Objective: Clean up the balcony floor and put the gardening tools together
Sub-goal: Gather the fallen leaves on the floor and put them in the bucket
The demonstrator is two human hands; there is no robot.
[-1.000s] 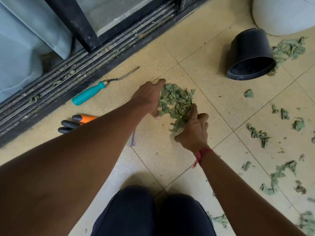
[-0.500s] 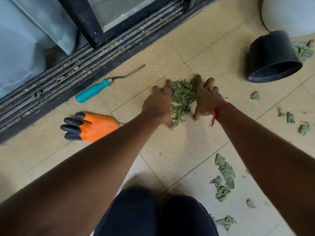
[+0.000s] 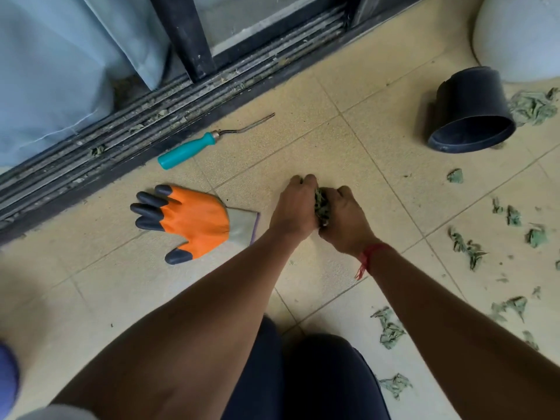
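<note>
Squeezing the leaf clump (image 3: 321, 207) between our left hand (image 3: 295, 209) and right hand (image 3: 347, 221), fingers (image 3: 309, 179) clenched round it. Orange glove (image 3: 195, 221) at nine o'clock, black pot (image 3: 472, 107) at two.

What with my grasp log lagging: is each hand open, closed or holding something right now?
Left hand: closed, gripping the clump of leaves.
Right hand: closed, gripping the same clump of leaves from the other side.
</note>
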